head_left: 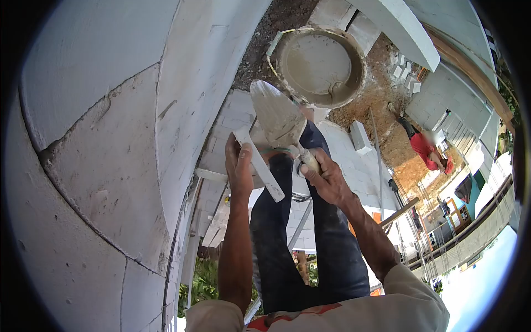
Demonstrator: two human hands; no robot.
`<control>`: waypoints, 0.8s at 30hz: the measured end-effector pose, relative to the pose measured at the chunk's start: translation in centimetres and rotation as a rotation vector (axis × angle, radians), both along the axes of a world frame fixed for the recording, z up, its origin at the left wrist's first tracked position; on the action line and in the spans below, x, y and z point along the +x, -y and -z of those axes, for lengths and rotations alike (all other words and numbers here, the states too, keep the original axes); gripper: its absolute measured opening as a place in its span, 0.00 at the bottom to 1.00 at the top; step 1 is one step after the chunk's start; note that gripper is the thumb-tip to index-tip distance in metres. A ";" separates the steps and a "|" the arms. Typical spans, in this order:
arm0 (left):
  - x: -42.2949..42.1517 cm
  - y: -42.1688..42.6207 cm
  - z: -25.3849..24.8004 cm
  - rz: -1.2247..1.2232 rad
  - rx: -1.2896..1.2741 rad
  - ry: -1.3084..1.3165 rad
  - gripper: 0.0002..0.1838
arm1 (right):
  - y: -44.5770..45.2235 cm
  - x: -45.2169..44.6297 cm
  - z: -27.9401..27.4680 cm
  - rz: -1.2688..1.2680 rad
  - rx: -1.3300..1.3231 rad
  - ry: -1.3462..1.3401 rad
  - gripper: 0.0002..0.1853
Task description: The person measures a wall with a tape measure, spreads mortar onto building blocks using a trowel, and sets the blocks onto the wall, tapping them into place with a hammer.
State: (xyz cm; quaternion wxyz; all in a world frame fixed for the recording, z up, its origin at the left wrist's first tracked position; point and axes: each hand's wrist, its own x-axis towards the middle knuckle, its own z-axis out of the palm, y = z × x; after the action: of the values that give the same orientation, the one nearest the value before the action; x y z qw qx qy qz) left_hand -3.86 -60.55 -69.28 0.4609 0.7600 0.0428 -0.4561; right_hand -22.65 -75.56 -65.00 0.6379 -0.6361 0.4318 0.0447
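My left hand (pixel 239 166) is closed around a thin, pale strip (pixel 263 169), which looks like a cut sliver of block and slants down to the right. In my right hand (pixel 330 177) is the handle of a trowel (pixel 275 113). Its broad pointed blade, smeared with grey mortar, points away from me and lies just beyond the strip's upper end. Both hands are above my legs. Farther ahead stands a round tub (pixel 358 83) with wet grey mortar (pixel 318 61) in it.
A tall wall of pale blocks (pixel 127 127) rises close on my left. Light blocks (pixel 345 149) lie below me, with a loose block (pixel 360 137) at the right. A person in red (pixel 423 149) bends over lower down, near a ladder (pixel 456 133) and upright rods.
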 end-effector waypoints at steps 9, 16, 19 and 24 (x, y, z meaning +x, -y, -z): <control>0.9 -2.0 1.6 -0.005 0.097 -0.088 0.30 | -0.3 3.2 -2.8 0.250 0.613 0.182 0.28; 1.5 -2.1 1.6 -0.049 0.140 -0.036 0.29 | 0.3 5.6 -0.2 -0.007 0.534 -0.067 0.26; 1.9 -1.4 0.4 -0.180 0.090 -0.168 0.29 | -0.1 5.8 -1.6 0.154 0.598 0.104 0.25; 2.1 -0.7 0.0 -0.232 0.106 -0.213 0.30 | -1.3 6.4 2.5 -0.042 0.278 0.042 0.21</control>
State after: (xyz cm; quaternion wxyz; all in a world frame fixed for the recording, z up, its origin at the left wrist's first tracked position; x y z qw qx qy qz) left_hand -1.76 -59.84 -69.24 0.4629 0.7204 0.2030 -0.4749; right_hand -16.25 -74.28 -67.45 0.7277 -0.5513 0.3945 0.1042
